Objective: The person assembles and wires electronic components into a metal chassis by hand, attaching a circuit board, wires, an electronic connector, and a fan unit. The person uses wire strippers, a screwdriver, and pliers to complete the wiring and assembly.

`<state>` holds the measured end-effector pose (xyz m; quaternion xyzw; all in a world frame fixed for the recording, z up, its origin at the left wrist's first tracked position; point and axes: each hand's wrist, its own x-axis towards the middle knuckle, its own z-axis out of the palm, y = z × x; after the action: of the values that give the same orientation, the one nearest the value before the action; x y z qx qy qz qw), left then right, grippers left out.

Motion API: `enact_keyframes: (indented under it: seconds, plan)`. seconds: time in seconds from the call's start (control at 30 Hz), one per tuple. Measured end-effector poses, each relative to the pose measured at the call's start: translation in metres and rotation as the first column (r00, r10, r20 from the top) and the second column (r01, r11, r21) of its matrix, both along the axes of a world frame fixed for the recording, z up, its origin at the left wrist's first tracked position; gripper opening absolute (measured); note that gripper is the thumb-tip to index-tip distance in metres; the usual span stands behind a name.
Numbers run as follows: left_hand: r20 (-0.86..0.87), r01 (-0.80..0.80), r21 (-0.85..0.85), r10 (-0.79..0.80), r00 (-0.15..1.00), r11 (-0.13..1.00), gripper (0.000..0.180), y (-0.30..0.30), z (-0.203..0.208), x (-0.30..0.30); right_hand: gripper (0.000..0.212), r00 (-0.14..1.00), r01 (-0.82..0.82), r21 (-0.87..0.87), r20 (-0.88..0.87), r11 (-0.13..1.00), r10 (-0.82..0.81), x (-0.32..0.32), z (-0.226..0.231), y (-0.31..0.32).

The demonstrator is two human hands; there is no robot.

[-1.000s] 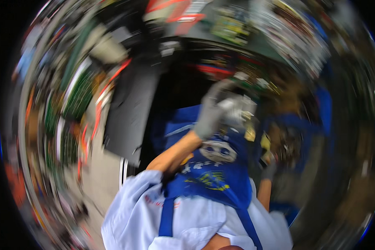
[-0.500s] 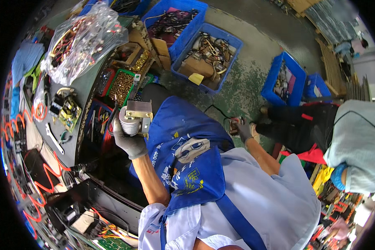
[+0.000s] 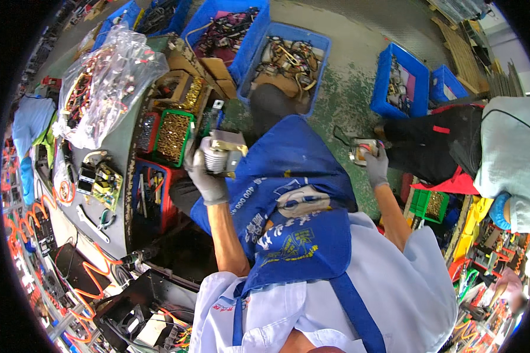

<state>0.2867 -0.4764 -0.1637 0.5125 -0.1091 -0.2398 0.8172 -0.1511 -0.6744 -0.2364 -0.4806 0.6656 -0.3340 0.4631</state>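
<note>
Near my apron, my gloved left hand (image 3: 209,185) is closed around a part with a pale ribbed cylinder (image 3: 213,156) and a metal bracket (image 3: 229,141). My gloved right hand (image 3: 378,169), stretched out to the right, grips a small metal-framed component (image 3: 360,154) with a reddish patch. A dark cable (image 3: 340,134) trails beside that component. I cannot make out its exact kind. Nearest to the left hand is a green bin of brass-coloured screws (image 3: 174,136).
On the left bench (image 3: 126,176) lie a circuit board (image 3: 103,181), a wrench (image 3: 92,224) and a clear bag of wires (image 3: 106,88). Blue crates (image 3: 325,73) of cables stand ahead. A co-worker in a grey top (image 3: 515,159) is close on the right.
The view has shifted, and my dark-trousered leg shows farther forward. Both hands have moved to the right, each still holding its part. The right hand's component is more fully visible.
</note>
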Motion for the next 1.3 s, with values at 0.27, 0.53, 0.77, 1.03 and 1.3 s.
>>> enact_keyframes:
  seconds: [0.27,0.53,0.77,1.03,1.3]
  plan:
    - [-0.092,0.165,0.050,-0.160,0.983,0.985,0.057,-0.002,-0.010,0.000,0.073,0.913,-0.260,-0.279,-0.383,0.924,0.142,0.042,0.051,-0.095]
    - [-0.198,0.150,0.212,-0.108,0.974,0.966,0.066,-0.036,-0.050,0.004,0.078,0.729,-0.572,-0.378,-0.641,0.728,0.240,0.221,0.058,-0.247]
    - [-0.282,0.298,0.373,-0.198,0.939,0.879,0.067,-0.100,-0.071,0.016,0.074,0.622,-0.700,-0.076,-0.553,0.710,0.554,0.359,-0.120,-0.292]
    - [-0.381,0.345,0.550,-0.138,0.914,0.761,0.080,-0.145,-0.101,0.033,0.078,0.303,-0.778,0.397,-0.441,0.487,0.845,0.403,-0.304,-0.288]
    - [-0.365,0.365,0.656,-0.145,0.919,0.661,0.083,-0.158,-0.148,0.050,0.066,0.047,-0.902,0.372,-0.421,0.220,0.906,0.442,-0.389,-0.301]
